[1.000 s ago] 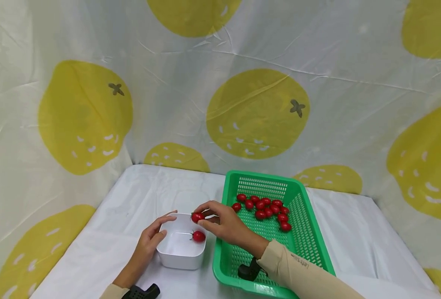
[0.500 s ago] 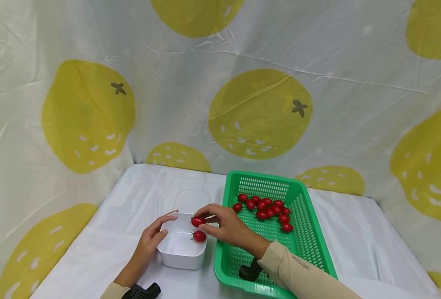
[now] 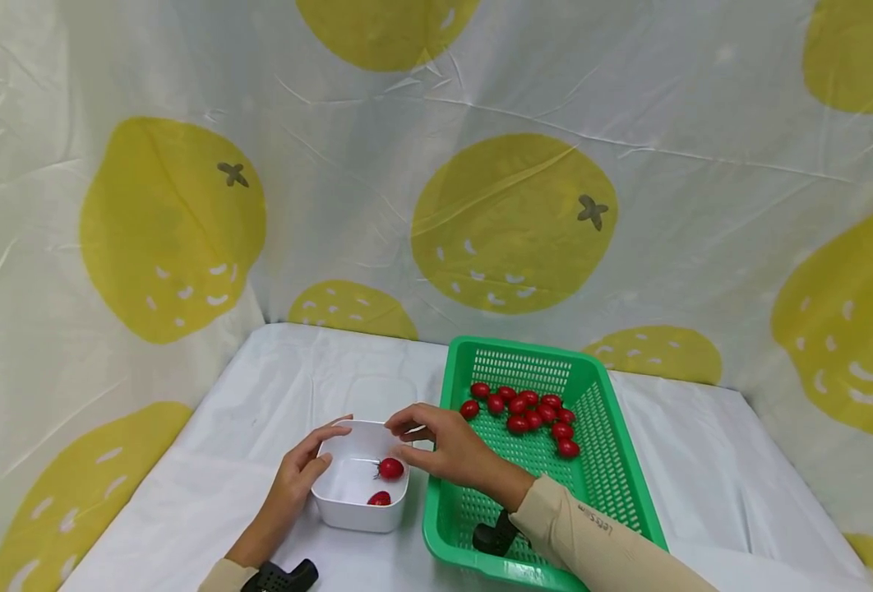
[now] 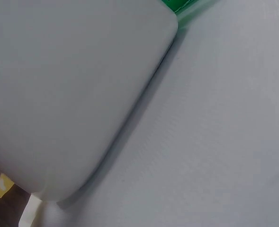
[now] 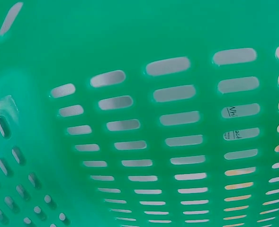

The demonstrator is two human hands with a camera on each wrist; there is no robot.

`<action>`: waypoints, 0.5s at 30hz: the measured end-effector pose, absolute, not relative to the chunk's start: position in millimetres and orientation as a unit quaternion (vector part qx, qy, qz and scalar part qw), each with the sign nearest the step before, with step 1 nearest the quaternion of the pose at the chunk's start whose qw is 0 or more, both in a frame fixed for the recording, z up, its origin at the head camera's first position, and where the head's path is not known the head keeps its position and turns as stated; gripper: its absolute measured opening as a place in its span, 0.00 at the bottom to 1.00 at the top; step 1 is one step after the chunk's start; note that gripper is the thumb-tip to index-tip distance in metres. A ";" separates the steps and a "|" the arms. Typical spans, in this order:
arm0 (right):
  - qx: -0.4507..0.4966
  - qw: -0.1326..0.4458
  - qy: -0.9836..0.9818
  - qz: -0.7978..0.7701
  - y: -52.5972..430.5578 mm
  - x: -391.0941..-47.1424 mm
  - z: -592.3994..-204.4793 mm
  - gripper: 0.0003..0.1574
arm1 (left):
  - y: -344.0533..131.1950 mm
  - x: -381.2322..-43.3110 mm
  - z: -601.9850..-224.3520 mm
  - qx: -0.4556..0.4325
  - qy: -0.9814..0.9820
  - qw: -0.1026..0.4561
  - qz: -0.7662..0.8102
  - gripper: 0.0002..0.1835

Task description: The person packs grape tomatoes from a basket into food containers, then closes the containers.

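A white square container (image 3: 362, 517) sits left of the green basket, with two cherry tomatoes inside: one (image 3: 390, 469) by its right wall and one (image 3: 380, 498) near its front wall, partly hidden by the rim. My left hand (image 3: 293, 477) holds the container's left side, fingers at the far rim and thumb on the near part. In the left wrist view the container (image 4: 73, 94) fills the upper left. Over the container's right rim is my right hand (image 3: 444, 444), its fingers and thumb apart and no tomato visible between them.
The green perforated basket (image 3: 621, 444) holds several cherry tomatoes (image 3: 531, 413) toward its back. Its slotted wall (image 5: 139, 113) fills the right wrist view. A faint clear lid-like shape (image 3: 377, 390) lies behind the container. A lemon-print curtain (image 3: 348, 197) encloses the white-covered table (image 3: 274, 370).
My right hand has let go of the cherry tomato it pinched. Two tomatoes now rest in the container, one nearer its front. My left hand has stayed in place.
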State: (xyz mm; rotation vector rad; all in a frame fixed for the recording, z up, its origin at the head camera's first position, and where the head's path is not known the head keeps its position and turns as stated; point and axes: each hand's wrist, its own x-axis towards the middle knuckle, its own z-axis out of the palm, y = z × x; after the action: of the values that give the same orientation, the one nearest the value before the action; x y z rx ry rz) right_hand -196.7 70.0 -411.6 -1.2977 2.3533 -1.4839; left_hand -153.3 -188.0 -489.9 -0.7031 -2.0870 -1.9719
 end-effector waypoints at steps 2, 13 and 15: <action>-0.422 0.039 0.765 -0.485 70.3 -196.6 -411.1 0.16 | -187.9 -153.6 -489.7 -0.236 -0.706 0.093 -0.661 0.20; -0.410 0.046 0.770 -0.487 70.4 -194.0 -409.4 0.17 | -186.1 -151.7 -489.1 -0.215 -0.711 0.090 -0.664 0.20; -0.411 0.047 0.767 -0.490 70.4 -193.9 -409.4 0.17 | -186.3 -152.1 -489.9 -0.218 -0.710 0.090 -0.663 0.20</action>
State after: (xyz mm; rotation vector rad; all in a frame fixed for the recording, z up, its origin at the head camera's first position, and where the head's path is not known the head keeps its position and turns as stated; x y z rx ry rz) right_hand -193.9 70.4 -409.4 -1.2552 2.3407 -1.4958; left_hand -152.1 -186.3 -489.9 -0.6484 -2.1123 -1.9722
